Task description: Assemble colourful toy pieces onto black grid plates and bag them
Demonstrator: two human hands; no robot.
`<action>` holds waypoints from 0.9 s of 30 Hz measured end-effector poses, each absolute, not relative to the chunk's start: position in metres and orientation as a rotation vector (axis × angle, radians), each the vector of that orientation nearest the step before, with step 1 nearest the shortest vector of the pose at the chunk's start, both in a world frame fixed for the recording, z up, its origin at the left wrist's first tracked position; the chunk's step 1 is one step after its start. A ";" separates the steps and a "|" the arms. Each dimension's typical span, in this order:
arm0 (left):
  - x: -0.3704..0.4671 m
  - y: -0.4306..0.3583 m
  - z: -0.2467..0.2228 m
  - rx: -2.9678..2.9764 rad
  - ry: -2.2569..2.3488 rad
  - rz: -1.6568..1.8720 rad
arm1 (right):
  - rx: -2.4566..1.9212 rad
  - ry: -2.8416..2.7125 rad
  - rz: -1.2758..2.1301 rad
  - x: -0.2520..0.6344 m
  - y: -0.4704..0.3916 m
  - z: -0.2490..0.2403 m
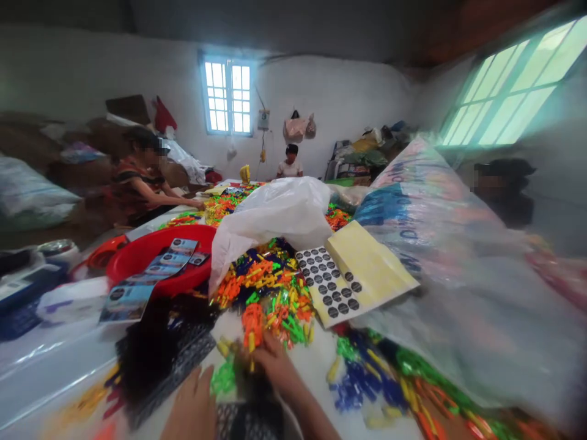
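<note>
My right hand is closed at the near edge of a pile of small plastic toy pieces, its fingers on an orange plastic toy piece with a yellow part. Motion blur softens the exact grip. My left hand lies low in front of me with fingers stretched out, beside bright green pieces. Between my hands, at the bottom edge, is a black patterned bag. A larger stack of dark patterned bags lies left of my left hand.
Round black stickers on a backing sheet lie beside yellow sheets. A red basin with printed cards stands left. White plastic and a huge clear sack rise behind and right. Other people sit around the table.
</note>
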State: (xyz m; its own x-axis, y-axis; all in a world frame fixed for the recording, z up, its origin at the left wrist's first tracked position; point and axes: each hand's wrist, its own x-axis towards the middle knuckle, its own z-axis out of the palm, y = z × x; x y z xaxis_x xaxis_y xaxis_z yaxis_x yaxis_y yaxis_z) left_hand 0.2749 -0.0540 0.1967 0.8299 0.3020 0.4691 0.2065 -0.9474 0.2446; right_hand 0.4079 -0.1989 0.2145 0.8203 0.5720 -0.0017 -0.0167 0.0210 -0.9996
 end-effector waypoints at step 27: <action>0.265 -0.087 0.244 2.875 0.310 0.283 | -1.930 -0.733 0.402 0.284 -0.209 0.162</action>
